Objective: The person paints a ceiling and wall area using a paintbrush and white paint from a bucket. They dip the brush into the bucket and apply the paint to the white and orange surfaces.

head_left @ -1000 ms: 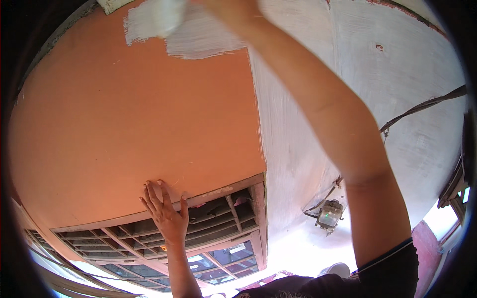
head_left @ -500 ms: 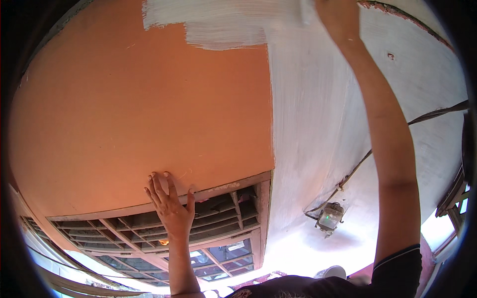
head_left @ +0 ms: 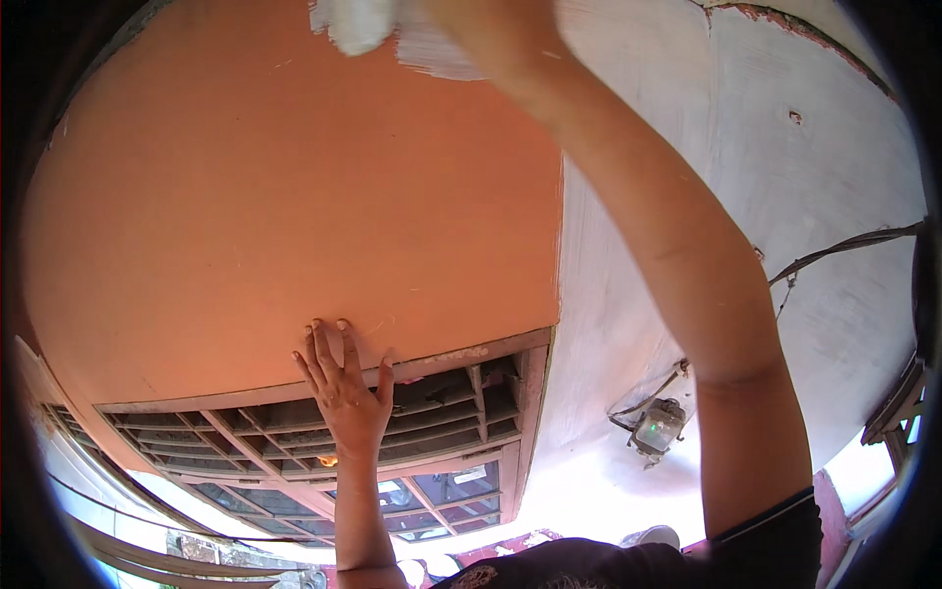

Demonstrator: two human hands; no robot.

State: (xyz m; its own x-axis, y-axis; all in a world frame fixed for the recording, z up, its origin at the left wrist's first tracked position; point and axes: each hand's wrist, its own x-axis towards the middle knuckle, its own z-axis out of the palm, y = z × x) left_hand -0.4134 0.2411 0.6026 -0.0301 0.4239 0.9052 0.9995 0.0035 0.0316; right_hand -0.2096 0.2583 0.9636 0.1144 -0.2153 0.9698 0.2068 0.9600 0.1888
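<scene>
My right hand (head_left: 500,34) is raised high at the upper edge, blurred and partly cut off. It is closed on a paintbrush, whose white, paint-covered head (head_left: 361,25) is smeared by motion against the orange wall (head_left: 294,196). Streaky white paint (head_left: 437,57) lies on the wall around the brush, its lower edge ragged. Lower down, my left hand (head_left: 345,388) is spread with its fingertips on the orange wall, just over the top rail of a wooden window frame (head_left: 471,355). Nothing is in that hand.
Slatted vents (head_left: 422,417) and glass panes (head_left: 456,491) lie below my left hand. On the white wall (head_left: 628,324) to the right hangs a small clear-cased electrical box (head_left: 657,427) with a wire. A dark cable (head_left: 854,240) crosses the right side. A white bucket-like object (head_left: 655,536) stands low down.
My right hand has swept left with the brush, from the white area to the ragged paint edge over the orange wall. My left hand stays spread at the window's top rail.
</scene>
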